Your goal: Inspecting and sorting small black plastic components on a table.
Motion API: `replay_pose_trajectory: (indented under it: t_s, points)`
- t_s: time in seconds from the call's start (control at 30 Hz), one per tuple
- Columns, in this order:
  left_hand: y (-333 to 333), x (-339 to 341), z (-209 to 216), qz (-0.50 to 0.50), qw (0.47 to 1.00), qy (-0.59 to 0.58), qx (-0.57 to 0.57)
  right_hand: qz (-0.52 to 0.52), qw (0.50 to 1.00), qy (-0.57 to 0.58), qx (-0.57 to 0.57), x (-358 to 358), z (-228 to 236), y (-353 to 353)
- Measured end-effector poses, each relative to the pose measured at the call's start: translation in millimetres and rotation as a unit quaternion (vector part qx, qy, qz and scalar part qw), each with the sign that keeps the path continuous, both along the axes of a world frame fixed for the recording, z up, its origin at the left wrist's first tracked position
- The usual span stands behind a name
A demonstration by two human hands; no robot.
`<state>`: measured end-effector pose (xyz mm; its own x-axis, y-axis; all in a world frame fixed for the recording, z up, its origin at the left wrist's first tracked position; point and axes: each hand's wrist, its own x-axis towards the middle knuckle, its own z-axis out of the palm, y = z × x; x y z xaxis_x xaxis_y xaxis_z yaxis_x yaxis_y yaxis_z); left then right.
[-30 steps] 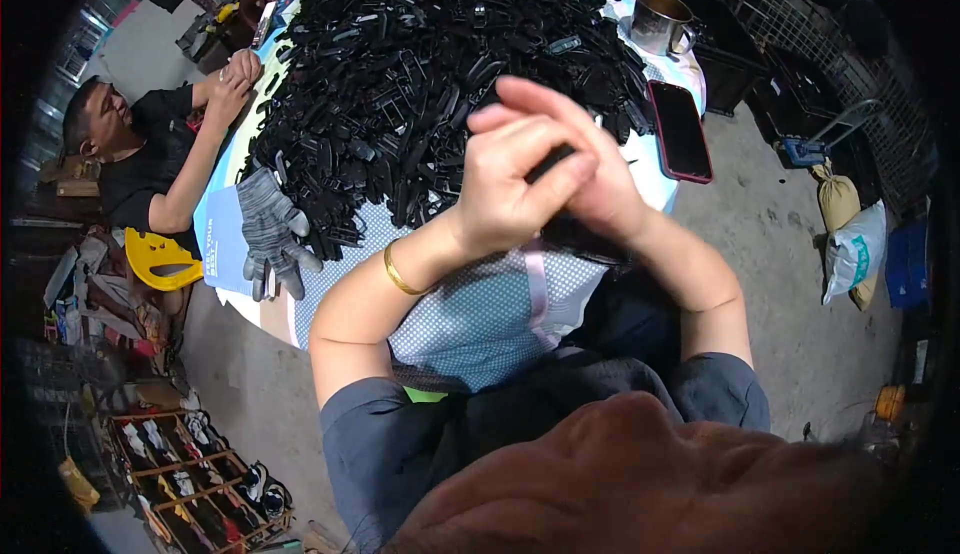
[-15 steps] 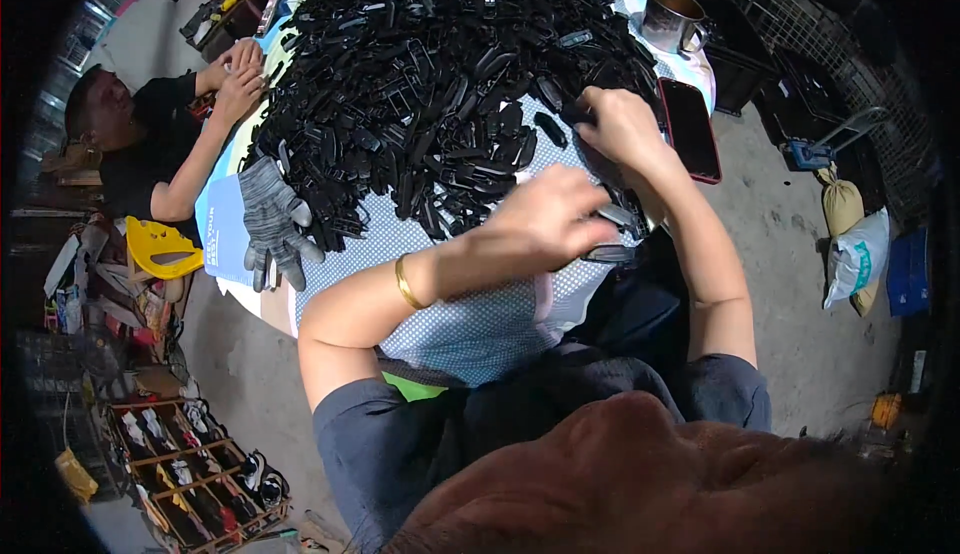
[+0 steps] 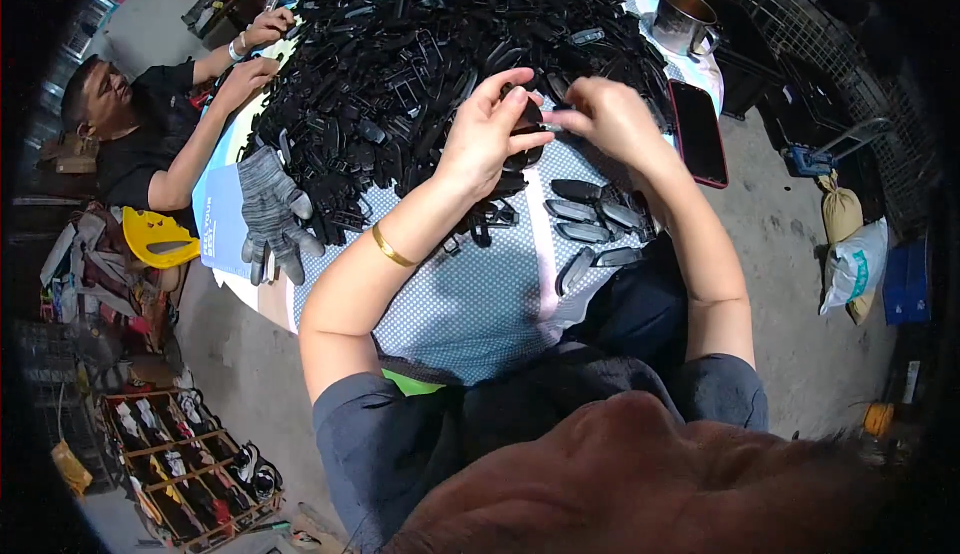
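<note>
My left hand point(image 3: 482, 139) is raised at the near edge of a heap of small black elongated parts point(image 3: 380, 64). Its thumb and index finger pinch a dark part point(image 3: 524, 119), mostly covered by the fingers. Just to the right, my right hand point(image 3: 612, 119) is closed, its thumb pointing at that part; whatever its fingertips hold is hidden. Nearer to me on the dotted cloth point(image 3: 455, 299), several black-and-grey oval parts point(image 3: 578, 210) lie side by side, left of my right forearm. A few loose black pieces point(image 3: 490, 219) sit below my left wrist.
A grey knitted glove point(image 3: 268, 212) lies at the table's left edge. At the right stand a metal mug point(image 3: 683, 22) and a dark phone point(image 3: 698, 134). Across on the left, a co-worker's hands point(image 3: 250, 79) rest at the heap. A yellow plastic stool point(image 3: 158, 238) is beyond the table.
My left hand has moved up and away from the grey oval parts to meet my right hand, uncovering those parts. The co-worker's hands have separated.
</note>
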<state>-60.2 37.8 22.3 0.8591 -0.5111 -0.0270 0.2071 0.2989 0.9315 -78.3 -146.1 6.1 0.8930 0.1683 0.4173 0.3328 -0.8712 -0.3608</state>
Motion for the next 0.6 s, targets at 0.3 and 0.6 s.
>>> replay_pose_trajectory:
  t_s: [0.3,0.6]
  points:
    - [-0.7,-1.5,-9.3,0.002,0.998,-0.046,0.042,0.046,0.946,0.026,0.320,1.9,2.0,-1.1]
    - [-0.9,-2.7,-7.1,0.043,0.998,-0.044,-0.026,0.093,0.923,-0.054,0.370,-26.8,10.5,27.6]
